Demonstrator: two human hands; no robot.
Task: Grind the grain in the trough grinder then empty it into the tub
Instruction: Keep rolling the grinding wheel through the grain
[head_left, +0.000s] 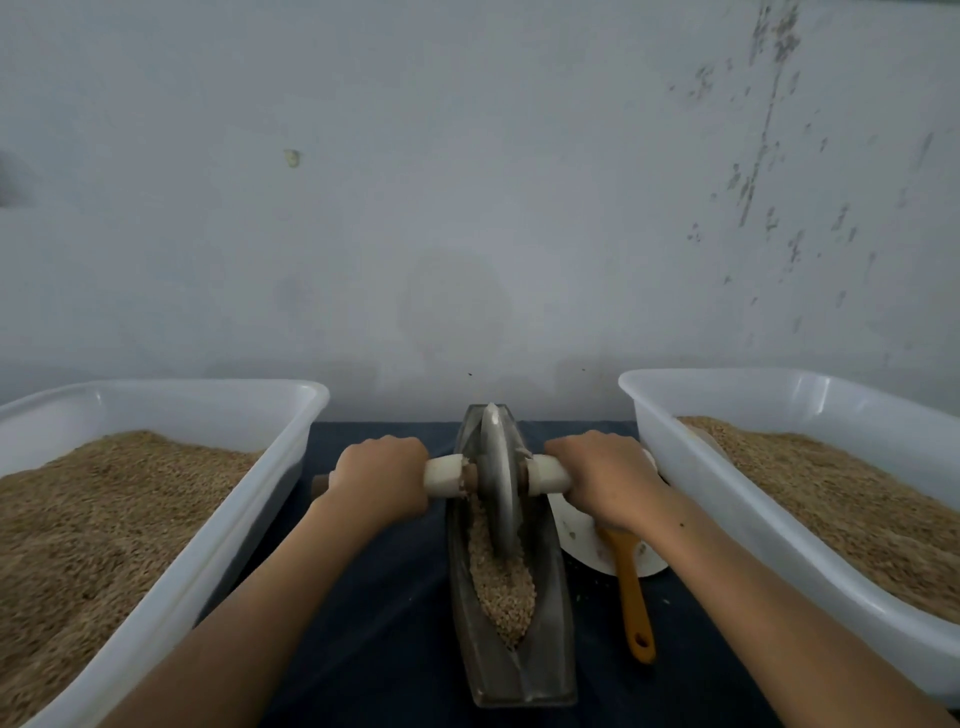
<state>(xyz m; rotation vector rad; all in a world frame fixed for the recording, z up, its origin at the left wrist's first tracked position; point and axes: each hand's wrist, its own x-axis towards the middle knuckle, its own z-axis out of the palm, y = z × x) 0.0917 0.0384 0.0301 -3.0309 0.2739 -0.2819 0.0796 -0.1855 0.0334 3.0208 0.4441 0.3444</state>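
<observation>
A narrow metal trough grinder is set lengthwise on a dark blue cloth, its near end closest to the camera. A heap of pale grain is held in the near half of its groove. Just right of the trough, an orange-handled brush is laid with its head on a white plate. Farther along, the grinding wheel is stood upright in the groove, its rim in the grain. The left hand is closed around the left end of the wooden axle handle, and the right hand is closed around the right end. A white plastic tub heaped with brown grain is placed at the left, and a second white tub with similar contents at the right. A stained pale wall is seen behind.
</observation>
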